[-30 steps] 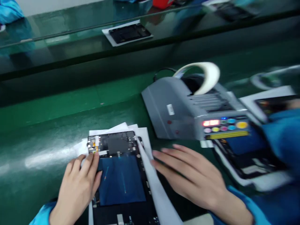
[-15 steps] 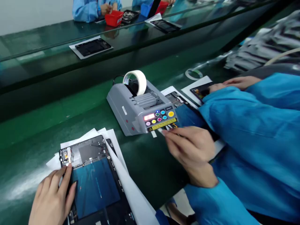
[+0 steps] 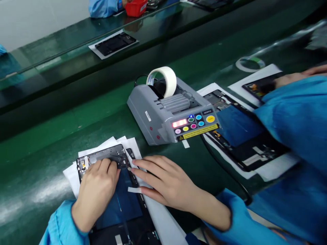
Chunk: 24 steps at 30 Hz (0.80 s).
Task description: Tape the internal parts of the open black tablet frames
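Tape strip is the weak spot: it sits at the thumb tip of the right hand, over the opened device. If that thumb dips, the sticky side could likely grab the blue panel crooked, or fold on itself. A white sheet runs along the device's right side, so a sideways slip might catch paper instead. Hard pushing could also slide the papers underneath on the bench and shift everything.

From where I'm standing: device lies on those papers, on the bench, left hand over its upper part, right hand reaching in at its right edge. Hands close but apart. Left fingers curled down, tips hidden, can't tell if they pinch anything. Right fingers stretched out, thumb spread from them, clamped on nothing; strip looks just stuck on. Grey dispenser stands farther back.
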### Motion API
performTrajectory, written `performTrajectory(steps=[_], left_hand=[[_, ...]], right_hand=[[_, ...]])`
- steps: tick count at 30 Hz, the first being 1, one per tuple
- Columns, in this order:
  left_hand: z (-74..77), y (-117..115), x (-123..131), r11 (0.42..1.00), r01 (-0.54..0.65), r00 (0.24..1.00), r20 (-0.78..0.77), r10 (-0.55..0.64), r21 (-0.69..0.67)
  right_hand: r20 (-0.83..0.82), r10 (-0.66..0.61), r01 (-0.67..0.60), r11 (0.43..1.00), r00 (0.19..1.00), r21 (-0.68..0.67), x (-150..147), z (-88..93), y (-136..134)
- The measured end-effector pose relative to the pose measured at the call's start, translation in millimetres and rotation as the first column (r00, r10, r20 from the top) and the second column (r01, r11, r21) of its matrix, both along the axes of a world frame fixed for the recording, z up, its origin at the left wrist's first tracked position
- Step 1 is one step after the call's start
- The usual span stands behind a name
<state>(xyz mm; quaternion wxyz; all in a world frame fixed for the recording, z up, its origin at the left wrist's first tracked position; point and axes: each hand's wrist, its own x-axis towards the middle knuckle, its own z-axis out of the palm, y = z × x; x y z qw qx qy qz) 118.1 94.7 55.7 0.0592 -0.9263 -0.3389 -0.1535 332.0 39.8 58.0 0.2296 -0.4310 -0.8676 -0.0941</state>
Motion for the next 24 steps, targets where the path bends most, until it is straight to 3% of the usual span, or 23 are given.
performTrajectory(steps=[11,24], left_hand=[[-11.5,10.9,9.1,0.997,0.068,0.994,0.089,-0.066,-0.020],[-4.4,8.3,12.5,0.994,0.094,0.995,0.032,-0.096,0.047]], right_hand=[[-0.088,0.044,-0.047,0.999,0.995,-0.027,4.1,-5.1,10.3],[0.121,0.058,-0.054,0.998,0.991,-0.038,-5.6,-13.0,16.3]])
